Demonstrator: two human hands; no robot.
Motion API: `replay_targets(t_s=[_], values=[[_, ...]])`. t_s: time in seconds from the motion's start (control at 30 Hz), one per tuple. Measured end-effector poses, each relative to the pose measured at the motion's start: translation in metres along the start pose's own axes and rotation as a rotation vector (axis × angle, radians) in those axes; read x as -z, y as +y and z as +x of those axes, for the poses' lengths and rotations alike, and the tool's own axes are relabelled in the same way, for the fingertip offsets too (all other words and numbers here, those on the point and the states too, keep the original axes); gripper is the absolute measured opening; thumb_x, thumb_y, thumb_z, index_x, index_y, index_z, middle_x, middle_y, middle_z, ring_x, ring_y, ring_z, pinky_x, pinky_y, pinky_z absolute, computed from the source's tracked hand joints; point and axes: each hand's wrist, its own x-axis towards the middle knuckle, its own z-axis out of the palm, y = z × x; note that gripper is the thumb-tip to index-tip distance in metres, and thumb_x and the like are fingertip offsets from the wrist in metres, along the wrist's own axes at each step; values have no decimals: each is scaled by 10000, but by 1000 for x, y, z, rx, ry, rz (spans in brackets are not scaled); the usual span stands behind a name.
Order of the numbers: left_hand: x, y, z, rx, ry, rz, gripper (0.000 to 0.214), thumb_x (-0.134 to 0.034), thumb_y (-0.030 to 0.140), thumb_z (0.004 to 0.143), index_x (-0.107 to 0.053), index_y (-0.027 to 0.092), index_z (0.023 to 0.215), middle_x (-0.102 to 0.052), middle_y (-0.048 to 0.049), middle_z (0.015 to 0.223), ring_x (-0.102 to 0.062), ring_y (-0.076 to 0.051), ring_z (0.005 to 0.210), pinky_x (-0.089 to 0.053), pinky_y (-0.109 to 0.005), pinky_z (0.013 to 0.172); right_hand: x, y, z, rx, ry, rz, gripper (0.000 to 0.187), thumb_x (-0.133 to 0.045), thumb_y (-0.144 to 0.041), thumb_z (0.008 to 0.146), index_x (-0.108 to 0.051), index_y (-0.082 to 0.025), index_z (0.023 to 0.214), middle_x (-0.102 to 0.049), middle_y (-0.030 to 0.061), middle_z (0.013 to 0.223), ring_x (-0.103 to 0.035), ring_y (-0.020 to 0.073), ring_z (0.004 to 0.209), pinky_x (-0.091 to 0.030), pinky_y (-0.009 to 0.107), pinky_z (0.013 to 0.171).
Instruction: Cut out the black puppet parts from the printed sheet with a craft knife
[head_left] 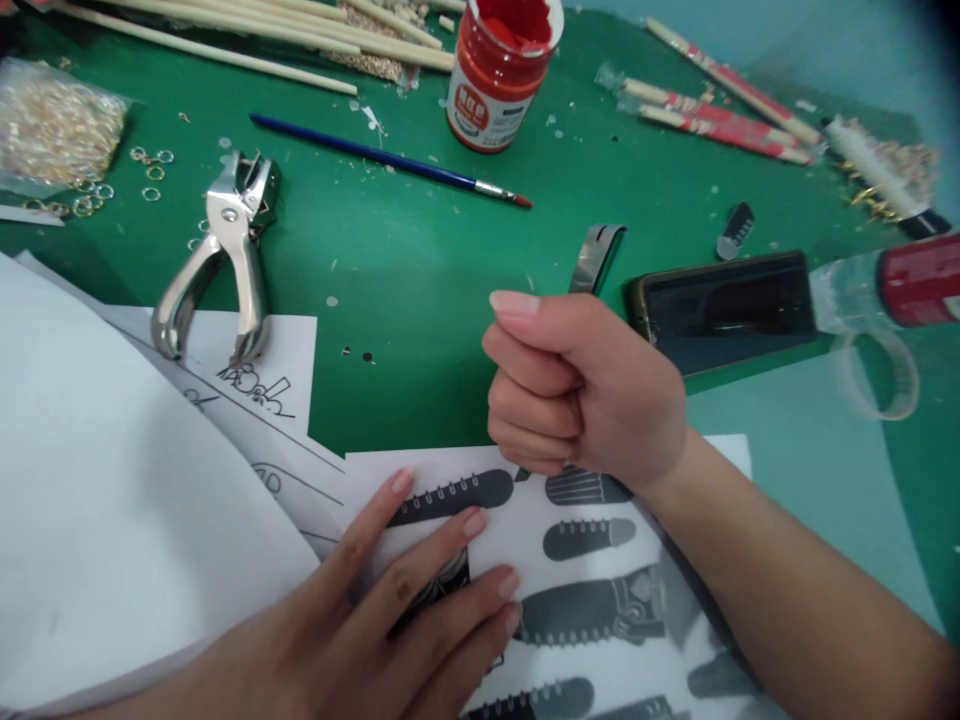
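Observation:
My right hand point(589, 385) is closed in a fist around a slim metal craft knife point(596, 258). Its bent, slotted end sticks out above the fist, and a dark tip shows below, near the paper. Most of the knife is hidden in my fingers. My left hand point(420, 590) lies flat with fingers spread on a sheet printed with dark shoe shapes point(589, 540). One long printed shoe point(457, 497) with eyelets lies between my left fingertips and the knife tip. Part of the print is covered by my hands.
Around lie a metal hole punch point(232, 230), blue paintbrush point(375, 155), red paint jar point(495, 85), phone point(724, 310), tape roll point(904, 375) and a small cut-out shoe point(736, 231). A bag of rings point(56, 125), wooden sticks point(247, 50) and white paper point(135, 500) flank these.

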Motion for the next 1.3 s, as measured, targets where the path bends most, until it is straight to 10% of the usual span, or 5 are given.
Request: replay_targets(t_s=[1.3], values=[[-3,2,-2,22,-15,4,477,-545,561,1057,-613,303,1453,-560,98,1573,-423,-278,1500,-91,-636,1354,0,1,-1,25,15,-12,548,-389,-320,1067,-209,-205,562,-132,-72,448,-145,60,371,-182,185,349]])
